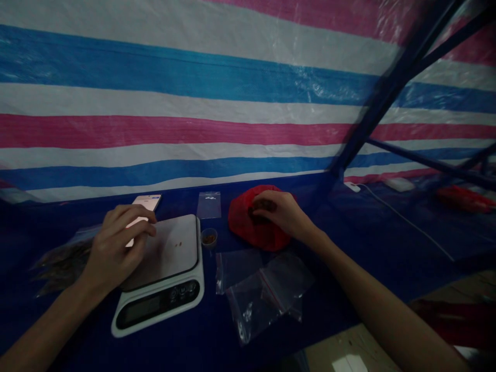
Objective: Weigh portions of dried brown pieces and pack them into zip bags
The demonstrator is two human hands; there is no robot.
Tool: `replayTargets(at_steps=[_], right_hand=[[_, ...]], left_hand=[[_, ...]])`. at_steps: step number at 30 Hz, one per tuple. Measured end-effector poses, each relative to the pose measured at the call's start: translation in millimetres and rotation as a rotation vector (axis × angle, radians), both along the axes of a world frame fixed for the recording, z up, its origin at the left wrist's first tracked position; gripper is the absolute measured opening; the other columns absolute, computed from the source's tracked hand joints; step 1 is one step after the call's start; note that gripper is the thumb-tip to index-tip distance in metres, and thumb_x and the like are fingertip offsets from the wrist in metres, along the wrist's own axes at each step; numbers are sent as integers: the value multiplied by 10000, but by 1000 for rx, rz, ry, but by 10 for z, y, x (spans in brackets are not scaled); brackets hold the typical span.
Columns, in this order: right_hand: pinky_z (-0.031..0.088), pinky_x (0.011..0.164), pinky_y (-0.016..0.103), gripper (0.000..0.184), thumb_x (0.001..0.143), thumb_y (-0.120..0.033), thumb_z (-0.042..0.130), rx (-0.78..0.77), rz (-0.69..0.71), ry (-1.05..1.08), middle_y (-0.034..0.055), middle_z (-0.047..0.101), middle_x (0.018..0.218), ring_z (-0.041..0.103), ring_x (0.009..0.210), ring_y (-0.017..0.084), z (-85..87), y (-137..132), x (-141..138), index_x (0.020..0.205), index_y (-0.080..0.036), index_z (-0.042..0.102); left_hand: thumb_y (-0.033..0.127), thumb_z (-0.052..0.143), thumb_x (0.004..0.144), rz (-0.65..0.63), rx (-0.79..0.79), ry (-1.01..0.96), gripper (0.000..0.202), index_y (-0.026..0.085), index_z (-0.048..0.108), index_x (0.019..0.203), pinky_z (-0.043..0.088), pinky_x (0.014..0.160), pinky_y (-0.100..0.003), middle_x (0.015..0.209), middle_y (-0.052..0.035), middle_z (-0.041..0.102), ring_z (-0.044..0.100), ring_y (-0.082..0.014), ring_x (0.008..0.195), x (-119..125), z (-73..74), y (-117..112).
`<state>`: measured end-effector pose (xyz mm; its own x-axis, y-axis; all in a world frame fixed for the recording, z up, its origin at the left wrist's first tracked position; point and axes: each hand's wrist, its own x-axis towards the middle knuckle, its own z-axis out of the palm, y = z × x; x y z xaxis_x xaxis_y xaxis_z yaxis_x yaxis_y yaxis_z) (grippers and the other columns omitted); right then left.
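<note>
My left hand hovers over the left edge of a white kitchen scale, fingers curled together; nothing clear shows in them. A lit phone lies just behind that hand. A few small brown bits rest on the scale's grey plate. My right hand reaches into a red bag, fingers bent round dark brown pieces inside. A tiny cup with brown contents stands between scale and bag.
Clear zip bags lie in front of the red bag, another small one behind the cup. More plastic bags lie at the left. A white cable and charger run at the right. A striped tarpaulin wall stands behind.
</note>
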<state>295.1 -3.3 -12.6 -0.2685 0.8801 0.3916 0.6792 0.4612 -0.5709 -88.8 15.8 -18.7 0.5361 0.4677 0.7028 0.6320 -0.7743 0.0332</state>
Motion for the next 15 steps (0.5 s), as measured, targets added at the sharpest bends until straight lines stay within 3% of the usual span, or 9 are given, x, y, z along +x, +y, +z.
replayTargets(at_steps=[4,11,15], right_hand=[[494,664,268,96,816,-146,768,-100,28,-5,27,754,852,685,747,163,-57,30,21,903,-178,744],[570,786,311,208,802,-95,721,-141,61,151,49,769,990,730,877,187,-50,41,52,983,-196,747],[586,783,323,155,786,-190,747,-228,94,241,45,769,924,734,854,196,19,78,128,941,-188,747]], left_hand=[[44,485,866,38,-3,-36,233,211,593,744,438,825,-404,870,-37,667,592,-220,903,-97,-13,87],[40,438,844,70,-11,-41,252,202,572,706,449,772,-360,772,-21,649,583,-203,834,-118,-2,122],[35,441,824,55,-20,-84,252,204,574,694,444,777,-362,750,-21,648,577,-205,823,-126,-9,137]])
